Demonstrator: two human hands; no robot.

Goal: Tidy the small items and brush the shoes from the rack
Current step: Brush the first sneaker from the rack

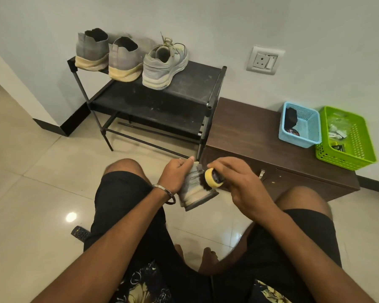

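Note:
My left hand grips a grey sneaker by its upper, held between my knees with the sole facing down and right. My right hand holds a yellow-handled shoe brush whose black bristles touch the sneaker's side. On the top shelf of the black shoe rack stand a matching grey sneaker and two grey sock-style shoes with yellowish soles, one at the far left and the other beside it.
A dark wooden cabinet stands right of the rack, carrying a blue basket and a green basket with small items inside. A black remote lies on the tiled floor by my left thigh. A wall socket is above the cabinet.

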